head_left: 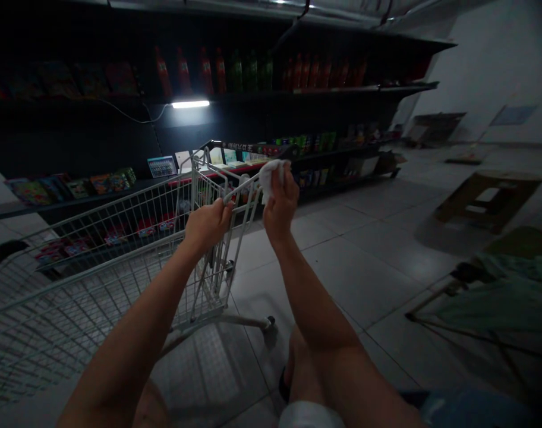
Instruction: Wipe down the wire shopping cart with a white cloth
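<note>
The handle bar (243, 189) of a wire shopping cart (102, 249) is gripped by the left hand (207, 227); at one o'clock a white cloth (270, 180) is pinched in the right hand (280, 205), pressed near the bar

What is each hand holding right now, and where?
The left hand grips the white wire shopping cart's handle; the right hand pinches a crumpled white cloth against it.

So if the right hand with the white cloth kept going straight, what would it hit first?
Probably the low black store shelf beyond the wire cart, though depth is unclear.
</note>
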Available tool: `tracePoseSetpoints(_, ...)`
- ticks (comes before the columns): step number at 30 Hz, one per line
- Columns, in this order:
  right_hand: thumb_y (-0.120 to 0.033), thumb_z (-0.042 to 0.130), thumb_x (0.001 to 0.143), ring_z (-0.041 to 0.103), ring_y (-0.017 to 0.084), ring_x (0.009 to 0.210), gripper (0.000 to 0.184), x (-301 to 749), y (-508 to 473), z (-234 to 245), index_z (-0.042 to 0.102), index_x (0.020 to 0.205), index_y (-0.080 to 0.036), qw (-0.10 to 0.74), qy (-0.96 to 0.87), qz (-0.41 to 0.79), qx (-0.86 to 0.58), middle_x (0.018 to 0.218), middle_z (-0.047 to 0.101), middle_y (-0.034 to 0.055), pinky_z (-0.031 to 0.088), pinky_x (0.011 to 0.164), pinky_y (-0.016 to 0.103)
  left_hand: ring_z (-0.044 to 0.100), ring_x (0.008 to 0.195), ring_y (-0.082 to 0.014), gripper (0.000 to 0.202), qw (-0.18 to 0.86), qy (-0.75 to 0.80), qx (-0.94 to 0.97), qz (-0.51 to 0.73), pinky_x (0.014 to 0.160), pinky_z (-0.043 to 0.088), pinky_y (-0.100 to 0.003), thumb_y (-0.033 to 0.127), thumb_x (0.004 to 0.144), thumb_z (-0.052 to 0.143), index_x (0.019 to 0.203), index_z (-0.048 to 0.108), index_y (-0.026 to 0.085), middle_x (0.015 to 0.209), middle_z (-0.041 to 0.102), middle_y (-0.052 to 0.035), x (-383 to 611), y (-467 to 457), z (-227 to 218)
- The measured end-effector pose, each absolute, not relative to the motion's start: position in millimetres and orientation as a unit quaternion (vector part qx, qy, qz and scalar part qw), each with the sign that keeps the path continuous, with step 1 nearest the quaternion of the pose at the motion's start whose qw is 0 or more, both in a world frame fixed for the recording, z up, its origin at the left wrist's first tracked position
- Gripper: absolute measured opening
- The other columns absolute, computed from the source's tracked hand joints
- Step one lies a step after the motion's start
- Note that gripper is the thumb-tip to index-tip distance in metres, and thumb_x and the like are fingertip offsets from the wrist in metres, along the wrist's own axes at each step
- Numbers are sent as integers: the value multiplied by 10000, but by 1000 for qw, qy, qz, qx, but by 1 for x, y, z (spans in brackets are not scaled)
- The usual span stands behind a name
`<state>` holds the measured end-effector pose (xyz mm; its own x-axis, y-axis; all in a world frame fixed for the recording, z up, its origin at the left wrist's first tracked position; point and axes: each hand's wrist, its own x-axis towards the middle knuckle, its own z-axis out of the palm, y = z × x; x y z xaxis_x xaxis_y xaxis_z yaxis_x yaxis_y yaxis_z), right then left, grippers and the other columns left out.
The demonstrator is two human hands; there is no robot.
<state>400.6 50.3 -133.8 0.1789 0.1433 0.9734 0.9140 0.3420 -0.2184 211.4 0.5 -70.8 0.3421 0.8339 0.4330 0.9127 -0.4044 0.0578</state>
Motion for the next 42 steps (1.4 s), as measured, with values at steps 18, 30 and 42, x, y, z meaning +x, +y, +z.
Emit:
tracePoseSetpoints(18, -130, 402, 912, 372, 309, 1459, 601, 378, 1, -109, 479, 1494, -257, 621, -545, -291, -483, 1561, 390, 81, 379, 1173, 570, 614, 677, -220, 360, 79, -469, -850, -226, 612, 395, -333, 491, 834, 492, 948, 635, 181, 761, 686, -75, 182, -20, -68)
tracePoseSetpoints(30, -150, 387, 937, 488, 257, 1370, 535, 405, -35, -123, 532, 1433, -287, 716, -485, -319, -388, 1458, 504, 68, 430, 1157, 513, 625, 593, -174, 543, 1, -406, -870, -281, 566, 410, -294, 743, 732, 588, 838, 566, 211, 688, 710, -22, 145, -34, -70)
tracePoseSetpoints(42, -272, 601, 912, 711, 83, 967, 215, 480, -20, 7, 685, 779, -126, 538, -785, 111, -286, 1111, 734, -11, 535, 845, 273, 644, 593, -163, 468, -40, -356, -879, -314, 568, 495, -280, 660, 746, 663, 856, 579, 213, 693, 707, -18, 116, -54, -74)
